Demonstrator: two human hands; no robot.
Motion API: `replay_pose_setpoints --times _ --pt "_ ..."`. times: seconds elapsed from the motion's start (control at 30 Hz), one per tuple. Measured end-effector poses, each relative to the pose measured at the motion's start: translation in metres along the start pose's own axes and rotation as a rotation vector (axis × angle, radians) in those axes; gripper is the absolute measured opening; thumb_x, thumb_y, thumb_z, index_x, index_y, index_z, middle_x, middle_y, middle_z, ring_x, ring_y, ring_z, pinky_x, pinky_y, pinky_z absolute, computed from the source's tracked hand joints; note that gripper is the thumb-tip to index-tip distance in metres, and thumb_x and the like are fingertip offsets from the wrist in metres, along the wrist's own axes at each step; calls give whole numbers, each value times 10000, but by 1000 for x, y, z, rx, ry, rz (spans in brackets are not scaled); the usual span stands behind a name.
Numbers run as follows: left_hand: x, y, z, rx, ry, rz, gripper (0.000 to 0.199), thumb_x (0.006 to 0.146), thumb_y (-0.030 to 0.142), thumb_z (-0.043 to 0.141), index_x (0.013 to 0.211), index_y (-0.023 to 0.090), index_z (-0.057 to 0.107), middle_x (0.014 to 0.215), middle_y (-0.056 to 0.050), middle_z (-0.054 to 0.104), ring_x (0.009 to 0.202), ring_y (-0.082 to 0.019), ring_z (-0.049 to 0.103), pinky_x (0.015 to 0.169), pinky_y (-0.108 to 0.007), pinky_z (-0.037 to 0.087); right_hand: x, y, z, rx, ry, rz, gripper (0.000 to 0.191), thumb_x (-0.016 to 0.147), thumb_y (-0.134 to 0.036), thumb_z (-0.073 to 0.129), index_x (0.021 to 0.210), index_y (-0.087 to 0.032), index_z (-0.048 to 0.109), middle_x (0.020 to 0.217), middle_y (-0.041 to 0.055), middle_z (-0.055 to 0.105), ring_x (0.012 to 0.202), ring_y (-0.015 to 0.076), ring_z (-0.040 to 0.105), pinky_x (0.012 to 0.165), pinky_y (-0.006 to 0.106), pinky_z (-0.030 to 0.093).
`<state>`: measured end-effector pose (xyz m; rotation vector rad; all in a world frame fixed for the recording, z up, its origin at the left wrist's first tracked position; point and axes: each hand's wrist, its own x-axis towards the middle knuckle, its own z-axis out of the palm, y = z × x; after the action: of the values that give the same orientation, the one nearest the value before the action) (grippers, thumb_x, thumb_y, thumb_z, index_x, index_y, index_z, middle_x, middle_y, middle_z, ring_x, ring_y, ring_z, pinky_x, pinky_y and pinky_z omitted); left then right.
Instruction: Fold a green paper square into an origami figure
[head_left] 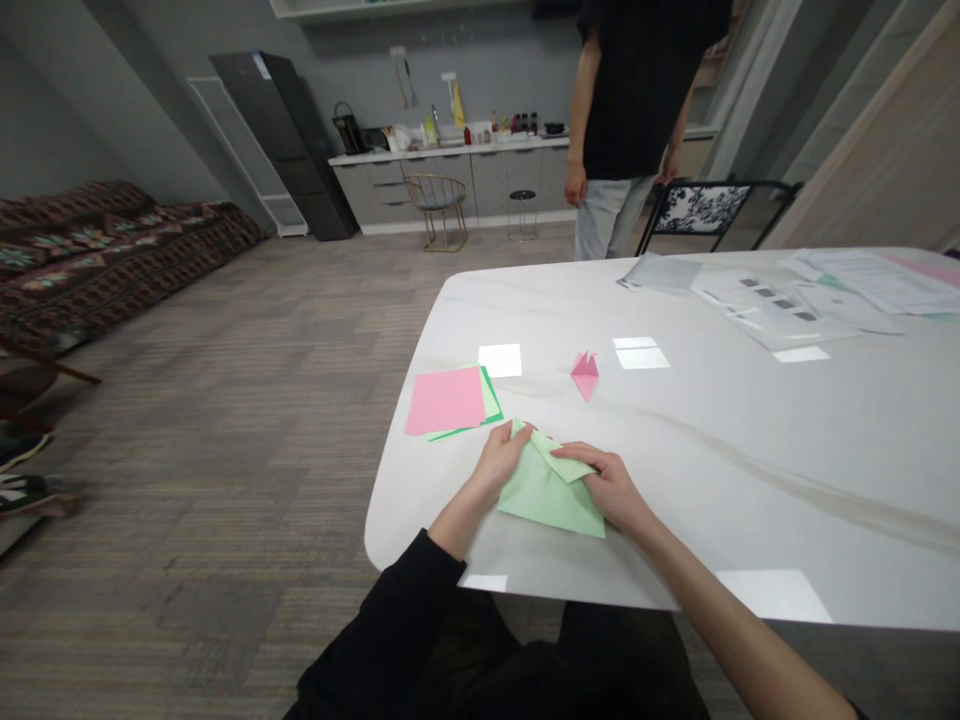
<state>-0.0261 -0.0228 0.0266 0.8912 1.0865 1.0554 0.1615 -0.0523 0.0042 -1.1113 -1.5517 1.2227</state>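
Note:
A light green sheet of origami paper is between my hands over the near part of the white table, its far edge folded over toward me. My left hand pinches its left far corner, thumb on top. On the right side, my right hand grips the paper by the folded flap, fingers laid over it. Beyond my hands lies a small folded pink paper figure. To the left of my left hand is a stack of square paper, pink on top with green sheets showing beneath.
The white table has a rounded left corner. Papers and clear sleeves lie at its far right. A person in a black top stands behind it, beside a folding chair. A kitchen counter runs along the wall.

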Motion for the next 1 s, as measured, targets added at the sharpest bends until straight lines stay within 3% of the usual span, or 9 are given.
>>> replay_pose_setpoints --times 0.13,0.33,0.57,0.63,0.77,0.8,0.87,0.93,1.0 --pt "0 2 0 -2 -32 5 265 736 386 712 806 132 686 794 -84 729 661 -195 643 656 -286 479 -1 1 1 -4 -5 -11 543 651 -70 412 1007 -266 771 1205 30 677 1151 230 601 1001 376 455" --pt "3 1 1 30 35 21 229 752 367 673 756 138 664 736 -58 709 656 -189 631 649 -277 468 -1 3 0 -16 -4 -27 524 675 -65 416 1009 -256 770 1201 42 671 1135 230 605 988 379 459" --pt "8 -7 -4 81 6 64 309 771 461 665 771 153 640 758 -71 696 691 -208 626 662 -305 472 -1 3 0 -27 -31 -39 475 725 -74 456 1032 -266 763 1218 56 655 1144 254 593 981 400 454" --pt "8 -5 -7 86 -17 75 328 764 487 676 769 163 622 740 -65 674 688 -203 616 655 -302 466 -2 -7 -6 0 -106 -19 410 769 -117 516 1070 -272 748 1258 62 630 1174 266 573 981 399 453" --pt "6 7 -14 152 -43 98 377 740 512 706 697 181 530 597 21 512 534 -118 475 524 -235 361 -2 -33 -24 170 -448 65 459 813 -340 677 1266 -287 632 1473 63 456 1319 302 454 1039 409 411" --pt "5 10 -15 189 -46 105 404 735 514 711 660 186 487 566 45 442 500 -95 411 493 -224 312 0 -37 -27 243 -450 91 467 853 -416 631 1299 -282 598 1444 82 486 1284 297 488 1014 416 429" --pt "5 16 -15 254 -68 126 472 731 515 714 600 192 396 544 69 322 481 -71 313 470 -220 234 5 -40 -27 324 -300 151 425 907 -512 530 1234 -255 615 1299 108 587 1136 272 585 901 402 492" --pt "5 18 -11 295 -105 158 525 733 518 710 571 196 328 550 72 250 492 -65 259 473 -228 194 11 -37 -21 235 -174 213 344 878 -490 597 1064 -208 665 983 74 666 922 218 628 799 341 503" --pt "5 17 -7 313 -126 193 562 731 523 710 557 197 286 560 72 205 503 -65 219 480 -239 169 17 -31 -12 160 -178 230 318 858 -486 625 881 -173 675 766 22 612 709 154 570 654 277 462"
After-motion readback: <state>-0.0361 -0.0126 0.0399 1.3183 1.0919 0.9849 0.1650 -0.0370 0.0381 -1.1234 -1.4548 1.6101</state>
